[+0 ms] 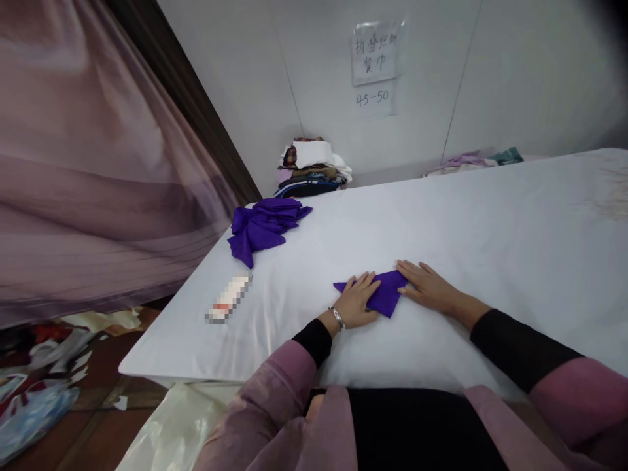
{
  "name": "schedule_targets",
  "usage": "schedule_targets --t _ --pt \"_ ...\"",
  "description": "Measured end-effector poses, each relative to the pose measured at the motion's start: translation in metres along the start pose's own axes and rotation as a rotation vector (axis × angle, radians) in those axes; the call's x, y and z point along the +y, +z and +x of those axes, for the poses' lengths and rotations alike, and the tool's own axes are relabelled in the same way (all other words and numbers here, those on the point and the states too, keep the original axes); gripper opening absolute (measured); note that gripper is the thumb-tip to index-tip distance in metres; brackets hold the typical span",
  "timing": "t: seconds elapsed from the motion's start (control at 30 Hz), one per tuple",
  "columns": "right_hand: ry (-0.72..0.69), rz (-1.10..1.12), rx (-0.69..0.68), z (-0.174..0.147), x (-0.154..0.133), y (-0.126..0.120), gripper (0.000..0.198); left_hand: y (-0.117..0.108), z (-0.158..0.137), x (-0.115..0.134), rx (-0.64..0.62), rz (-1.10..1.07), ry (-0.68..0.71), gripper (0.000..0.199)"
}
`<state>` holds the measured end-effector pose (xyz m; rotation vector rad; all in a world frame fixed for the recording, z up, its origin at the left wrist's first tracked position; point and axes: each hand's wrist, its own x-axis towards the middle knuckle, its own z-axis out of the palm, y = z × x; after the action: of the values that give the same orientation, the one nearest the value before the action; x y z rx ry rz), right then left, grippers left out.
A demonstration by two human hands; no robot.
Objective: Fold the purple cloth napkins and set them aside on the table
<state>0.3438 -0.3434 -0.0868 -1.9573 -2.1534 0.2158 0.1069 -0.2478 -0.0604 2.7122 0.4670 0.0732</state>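
A: Where is the purple cloth, and what are the hands doing with it?

B: The purple cloth [388, 297] lies just right of the middle of the frame, on the white table [495, 235]. The left hand [354, 302] rests palm down across its left part, fingers outstretched. The right hand [426, 286] touches its right edge, fingers also extended. Neither one looks clenched, and I see no firm grasp.

A: How far along does it look?

B: Partway, I'd judge. The cloth lies flat in a small shape, one sharp point toward the left and a corner toward the bottom, so it seems folded already. The left hand covers part of it, so I can't count the layers.

A: And what's left?

B: Probably the purple heap [265, 226], left of the middle. It's crumpled and loose, apparently unfolded, and I can't tell how many pieces it holds. No second neatly folded purple piece shows.

A: What's below the heap?

B: A blurred object [229, 299]; I can't make it out. A pile of clothes [314, 171] sits at the upper middle, against the wall [417, 131].
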Motion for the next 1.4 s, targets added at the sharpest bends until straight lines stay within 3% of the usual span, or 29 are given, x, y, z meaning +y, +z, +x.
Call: schedule_targets --t 0.33,0.53,0.63,0.77,0.87,1.0,1.1,1.2,1.3,1.4 --pt "-0.021 0.061 -0.052 -0.002 0.001 -0.008 0.08 0.001 0.003 -0.008 0.327 -0.066 -0.028 0.042" --pt "0.038 0.213 0.077 0.001 -0.003 -0.008 0.054 -0.021 0.015 -0.005 0.411 -0.317 -0.209 0.027" --pt "0.074 0.436 0.115 0.003 -0.008 -0.016 0.045 -0.034 0.026 -0.01 0.387 -0.484 -0.299 0.022" --pt "0.276 0.819 0.041 0.004 -0.011 -0.028 0.033 -0.044 0.043 -0.027 0.279 -0.686 -0.442 0.019" --pt "0.483 0.897 -0.066 0.007 -0.009 -0.03 0.032 -0.042 0.053 -0.038 0.23 -0.642 -0.539 0.025" --pt "0.615 0.918 -0.13 0.011 -0.006 -0.028 0.034 -0.031 0.055 -0.038 0.257 -0.503 -0.612 0.038" --pt "0.629 0.831 -0.19 0.013 -0.006 -0.029 0.036 -0.024 0.052 -0.027 0.309 -0.266 -0.545 0.04" --pt "0.622 0.696 -0.233 0.015 -0.008 -0.033 0.038 -0.017 0.051 -0.013 0.343 0.005 -0.318 0.04" --pt "0.596 0.553 -0.267 0.017 -0.009 -0.038 0.04 -0.007 0.053 -0.002 0.254 0.111 -0.1 0.046" --pt "0.546 0.34 -0.272 0.014 -0.007 -0.042 0.044 0.004 0.056 0.0 0.119 0.166 -0.039 0.057"
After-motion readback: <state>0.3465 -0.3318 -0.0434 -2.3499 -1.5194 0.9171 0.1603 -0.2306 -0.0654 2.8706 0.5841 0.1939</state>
